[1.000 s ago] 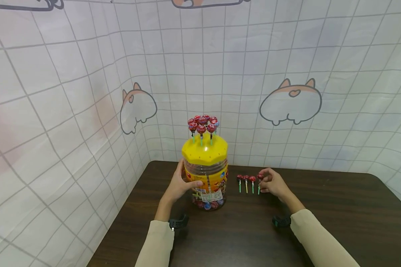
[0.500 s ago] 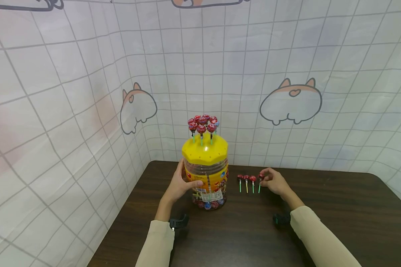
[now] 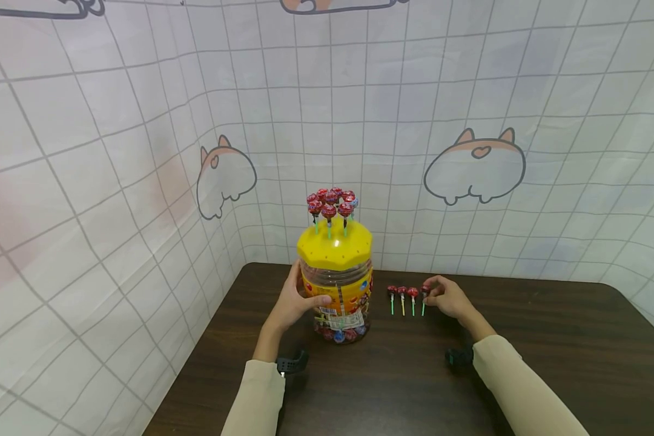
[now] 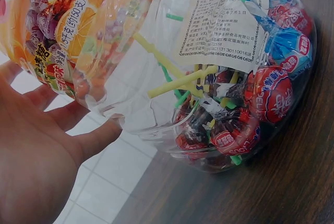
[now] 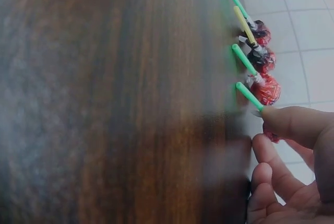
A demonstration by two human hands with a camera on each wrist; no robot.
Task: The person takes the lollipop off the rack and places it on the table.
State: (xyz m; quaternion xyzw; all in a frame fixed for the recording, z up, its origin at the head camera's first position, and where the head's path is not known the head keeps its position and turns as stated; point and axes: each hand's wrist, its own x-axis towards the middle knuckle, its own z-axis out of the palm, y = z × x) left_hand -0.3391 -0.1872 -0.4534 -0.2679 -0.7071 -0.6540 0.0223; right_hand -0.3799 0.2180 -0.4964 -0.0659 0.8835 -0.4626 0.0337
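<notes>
"Hands?"
"The left hand [image 3: 291, 304] grips the jar [image 3: 346, 301], left on the bench [image 3: 381, 381]; the right hand [image 3: 448, 299] pinches the rightmost lollipop [image 5: 251, 97] beside a row of three more [image 3: 401, 291] (its green stick points near)."
"Risks?"
"A sideways nudge could scatter the row; a jolted jar could loosen the upright lollipops [image 3: 329, 211] in its lid [image 3: 335, 249]."

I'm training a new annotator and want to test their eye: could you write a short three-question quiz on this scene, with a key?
1. How many lollipops are in the row on the table, counting the one at the right hand?
2. True or false: every stick in that row is green.
3. Fill in: the jar that the left hand holds has a ____ lid.

Key:
1. Four.
2. False; the second stick from the left in the head view is yellow.
3. Yellow.
</notes>
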